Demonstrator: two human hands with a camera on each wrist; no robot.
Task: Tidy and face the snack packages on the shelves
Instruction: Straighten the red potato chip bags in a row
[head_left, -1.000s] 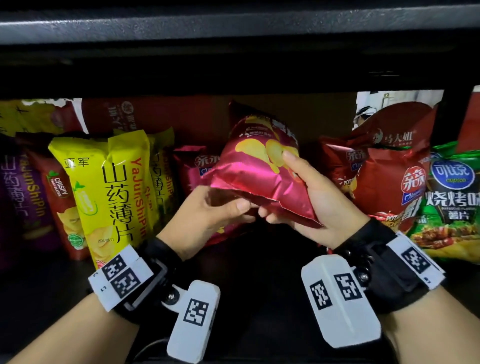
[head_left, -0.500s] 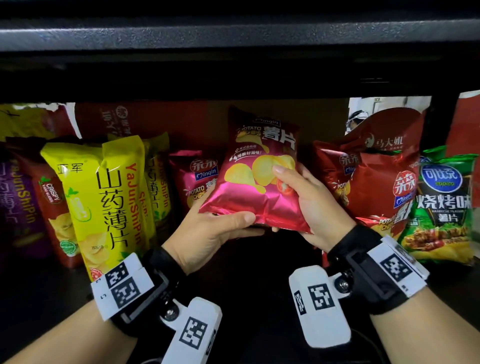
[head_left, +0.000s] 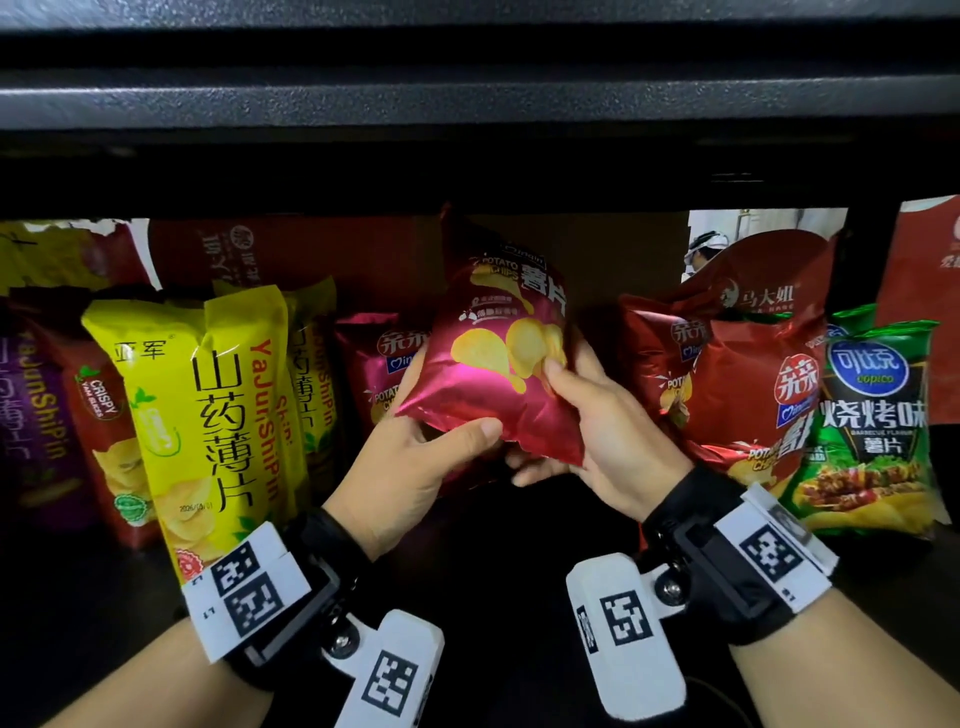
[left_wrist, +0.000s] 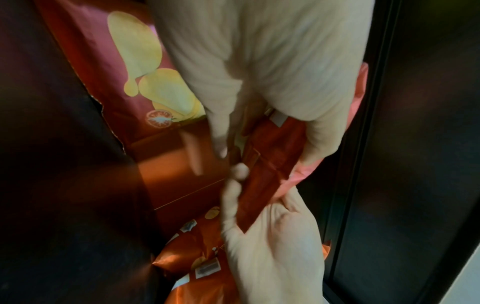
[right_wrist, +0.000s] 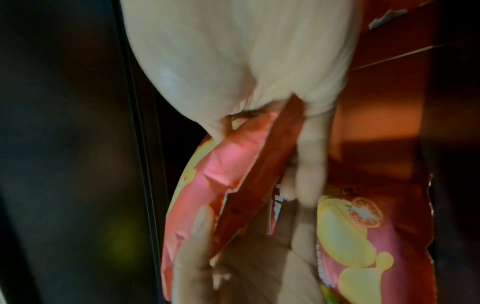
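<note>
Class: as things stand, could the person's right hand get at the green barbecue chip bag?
Probably not at once: the right hand and left hand both grip the magenta chip bag. Otherwise the green barbecue bag stands unblocked at the shelf front.

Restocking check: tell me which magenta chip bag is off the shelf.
The magenta bag held by the left hand and right hand; its twin stands behind.

Held chip bag (head_left: 493, 364) between yam-chip bags (head_left: 208, 415) left, barbecue bag (head_left: 872, 431) right

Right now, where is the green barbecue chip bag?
In the head view, the green barbecue chip bag stands at the far right of the shelf, just right of the red chip bags and beyond the right hand.
</note>
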